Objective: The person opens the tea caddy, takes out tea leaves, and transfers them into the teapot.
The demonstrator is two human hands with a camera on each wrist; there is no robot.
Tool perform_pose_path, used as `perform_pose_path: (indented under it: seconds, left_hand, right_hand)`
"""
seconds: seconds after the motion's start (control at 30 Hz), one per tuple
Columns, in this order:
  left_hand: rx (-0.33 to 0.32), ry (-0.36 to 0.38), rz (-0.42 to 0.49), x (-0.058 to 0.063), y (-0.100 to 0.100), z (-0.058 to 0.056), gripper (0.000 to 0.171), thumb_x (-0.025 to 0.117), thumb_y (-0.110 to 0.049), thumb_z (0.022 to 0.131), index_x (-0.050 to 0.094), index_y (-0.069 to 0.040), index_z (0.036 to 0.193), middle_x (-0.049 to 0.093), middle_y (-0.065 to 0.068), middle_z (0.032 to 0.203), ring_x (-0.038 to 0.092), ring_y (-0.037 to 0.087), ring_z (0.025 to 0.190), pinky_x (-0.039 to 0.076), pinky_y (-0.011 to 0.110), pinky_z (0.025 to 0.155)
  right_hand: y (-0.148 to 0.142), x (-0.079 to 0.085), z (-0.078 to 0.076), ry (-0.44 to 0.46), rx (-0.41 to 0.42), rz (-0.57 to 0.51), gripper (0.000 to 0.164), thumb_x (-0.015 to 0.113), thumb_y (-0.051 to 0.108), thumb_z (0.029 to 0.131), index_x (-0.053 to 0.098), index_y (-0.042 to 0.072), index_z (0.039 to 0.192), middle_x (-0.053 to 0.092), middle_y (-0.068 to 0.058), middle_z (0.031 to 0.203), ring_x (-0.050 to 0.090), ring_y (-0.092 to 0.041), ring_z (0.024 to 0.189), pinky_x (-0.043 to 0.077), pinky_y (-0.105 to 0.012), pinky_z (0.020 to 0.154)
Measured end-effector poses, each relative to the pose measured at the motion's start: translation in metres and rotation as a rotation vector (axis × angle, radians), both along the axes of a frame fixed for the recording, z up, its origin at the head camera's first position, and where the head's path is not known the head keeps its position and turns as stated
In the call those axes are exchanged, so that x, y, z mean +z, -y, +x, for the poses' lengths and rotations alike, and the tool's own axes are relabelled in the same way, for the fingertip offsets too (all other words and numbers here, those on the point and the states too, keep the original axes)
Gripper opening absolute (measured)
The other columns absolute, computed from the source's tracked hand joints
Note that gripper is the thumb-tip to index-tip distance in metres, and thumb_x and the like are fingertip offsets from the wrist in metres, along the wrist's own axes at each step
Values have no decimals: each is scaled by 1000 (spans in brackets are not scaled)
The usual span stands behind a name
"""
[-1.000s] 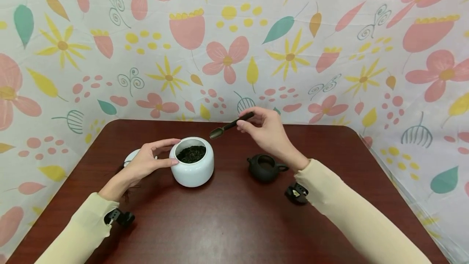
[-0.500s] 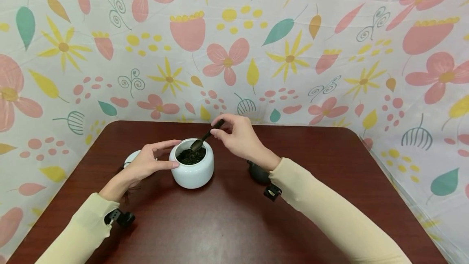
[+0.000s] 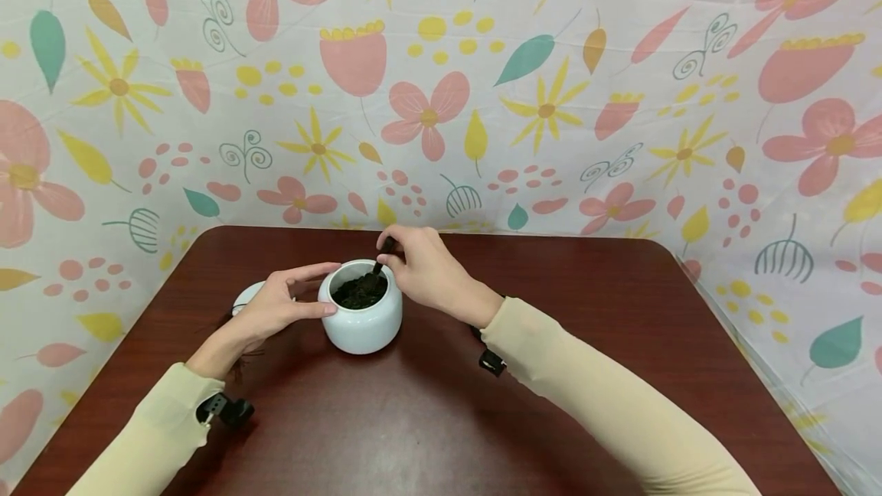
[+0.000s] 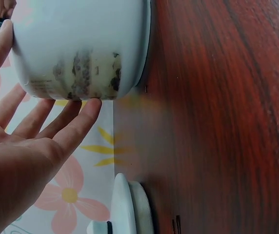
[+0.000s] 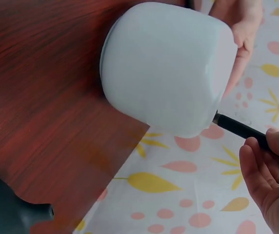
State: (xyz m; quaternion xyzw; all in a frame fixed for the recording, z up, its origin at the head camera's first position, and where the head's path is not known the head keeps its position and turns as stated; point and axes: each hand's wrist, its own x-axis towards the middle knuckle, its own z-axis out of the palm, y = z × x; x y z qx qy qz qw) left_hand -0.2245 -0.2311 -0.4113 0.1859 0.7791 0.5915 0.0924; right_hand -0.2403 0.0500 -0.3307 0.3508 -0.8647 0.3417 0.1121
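Note:
A round white ceramic jar [image 3: 364, 334] stands upright on the table with dark tea leaves [image 3: 353, 295] inside. My left hand [image 3: 272, 303] holds the jar from its left, thumb at the front rim and fingers against its far side; in the left wrist view its fingertips [image 4: 91, 105] touch the jar's wall. My right hand [image 3: 432, 268] is above the jar's right rim and pinches the black handle of a tea scoop [image 5: 239, 129] between thumb and fingers. The scoop dips steeply into the jar, its bowl hidden among the leaves.
The jar's white lid [image 4: 123, 204] lies on the table left of the jar, partly behind my left hand in the head view. A dark teapot [image 5: 5, 209] stands to the right, mostly hidden by my right wrist in the head view. A floral cloth [image 3: 441, 136] hangs behind the table.
My right hand has moved left from above the teapot to the jar, lowering the tea scoop into the leaves and tilting it more upright. My left hand has stayed on the jar.

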Motion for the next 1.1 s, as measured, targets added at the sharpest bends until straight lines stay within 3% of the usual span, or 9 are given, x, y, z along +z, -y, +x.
perform_pose_path:
  seconds: [0.17, 0.33, 0.5, 1.1]
  left_hand:
    - [6, 2, 2, 0, 0, 0, 69, 86, -13, 90, 57, -9, 152, 57, 13, 151, 50, 36, 140, 55, 32, 92]
    - [-1, -6, 15, -1, 0, -1, 68, 86, -12, 90, 57, -10, 152, 58, 14, 150, 53, 37, 137, 56, 33, 91]
    - [-3, 2, 29, -1, -1, 0, 68, 85, -11, 90, 57, -10, 152, 58, 14, 150, 55, 38, 135, 57, 35, 91]
    - [-24, 35, 22, -1, 3, -1, 70, 85, -13, 91, 56, -11, 155, 56, 13, 153, 51, 37, 140, 56, 33, 93]
  right_hand:
    - [3, -5, -2, -18, 5, 32, 6, 76, 2, 97, 72, 5, 101, 71, 0, 86, 62, -11, 71, 51, -26, 65]
    - [2, -12, -7, 72, -4, 24, 9, 76, 5, 97, 74, 2, 105, 73, -1, 89, 67, -10, 77, 53, -26, 70]
    - [-1, -17, -12, 139, -25, 0, 10, 77, 9, 98, 75, 7, 108, 75, 1, 93, 70, -8, 82, 55, -27, 73]
    - [5, -22, -10, 188, -10, -41, 7, 74, 13, 101, 77, 9, 104, 74, 4, 90, 67, -8, 78, 53, -28, 69]
